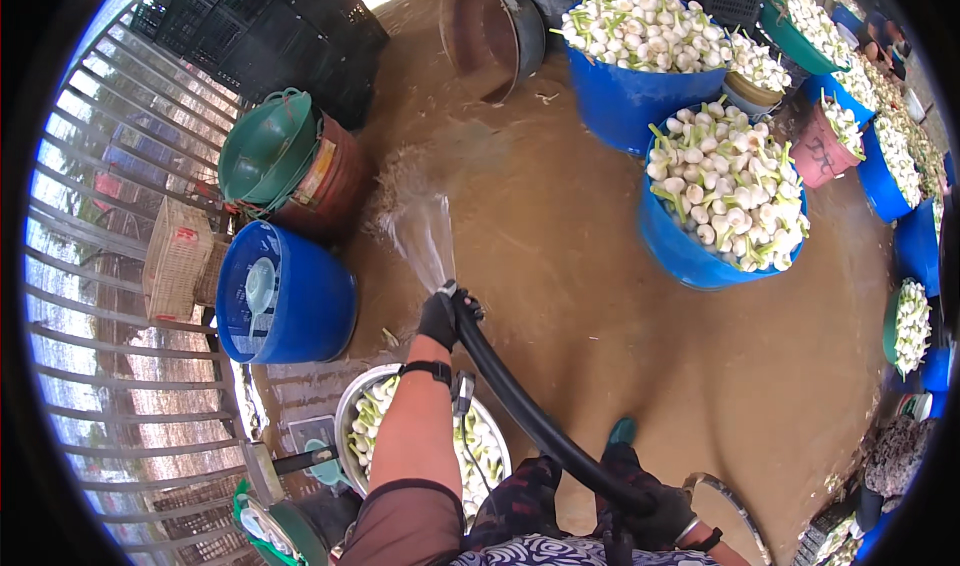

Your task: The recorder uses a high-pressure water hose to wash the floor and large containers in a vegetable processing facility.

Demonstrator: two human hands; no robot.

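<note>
My left hand (444, 314), in a dark glove, is closed round the front end of a thick black hose (520, 398). Water (424, 234) sprays out of that end onto the wet brown floor. Lower right, my gloved right hand (664, 514) grips the hose further back, near my hip. Under my left forearm stands a metal basin (352, 406) of white bulbs with green stems, partly hidden by the arm. The spray spreads toward the foot of a reddish-brown tub (318, 188) with green plastic basins (264, 150) on top.
A blue tub (335, 296) with a pale scoop (260, 286) stands left, beside a barred fence (130, 336). Blue tubs heaped with bulbs (725, 181) fill the right side. At the back are black crates (260, 36) and a tipped round tub (485, 36).
</note>
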